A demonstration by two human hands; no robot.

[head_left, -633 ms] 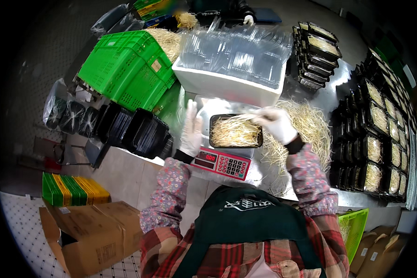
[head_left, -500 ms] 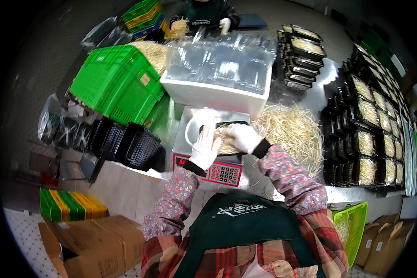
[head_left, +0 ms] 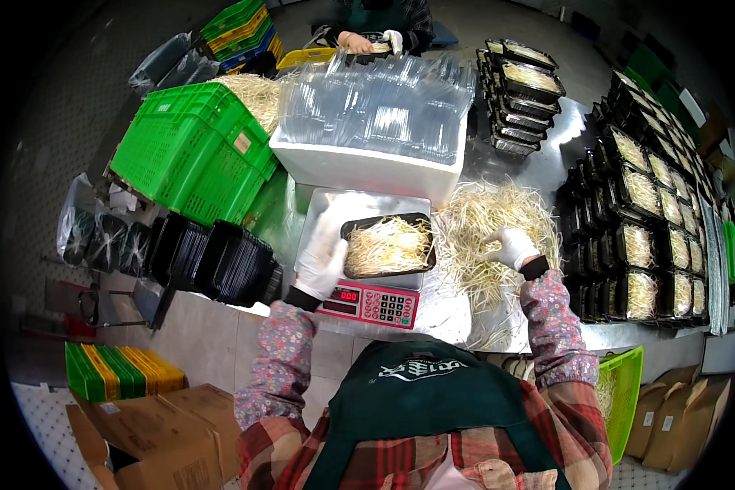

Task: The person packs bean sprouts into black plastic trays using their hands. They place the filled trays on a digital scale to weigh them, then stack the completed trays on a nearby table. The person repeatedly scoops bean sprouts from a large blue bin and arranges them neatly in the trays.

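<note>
The person stands at a shiny metal worktop [head_left: 547, 143], both hands in white gloves. The left hand [head_left: 322, 260] rests against the left edge of a shallow black plastic tray filled with pale bean sprouts [head_left: 388, 245], its fingers laid loosely along the rim rather than clenched around it. The tray sits on the white platform of a small electronic weighing scale with a red keypad front [head_left: 371, 304], which stands on the worktop directly in front of the person.

The right hand [head_left: 510, 247] is down in a loose heap of pale bean sprouts [head_left: 498, 224] spread on the worktop just to the right of the scale. Its fingers are curled into the strands; whether it actually grips a bunch cannot be told.

Behind the scale stands a white foam box stacked with clear plastic lids [head_left: 371, 122]. To its left is a large green plastic crate [head_left: 192, 151], and in front of that, a row of nested empty black trays [head_left: 212, 261] lying on their side. Along the right side of the worktop, stacks of filled black trays [head_left: 637, 220] stand in rows, and further ones [head_left: 518, 90] are piled at the far end.

At the far side of the worktop another person's hands [head_left: 371, 41] hold a clump of sprouts. By the floor on the left lie brown cardboard boxes [head_left: 155, 433] and a green-and-yellow striped crate [head_left: 118, 371].
</note>
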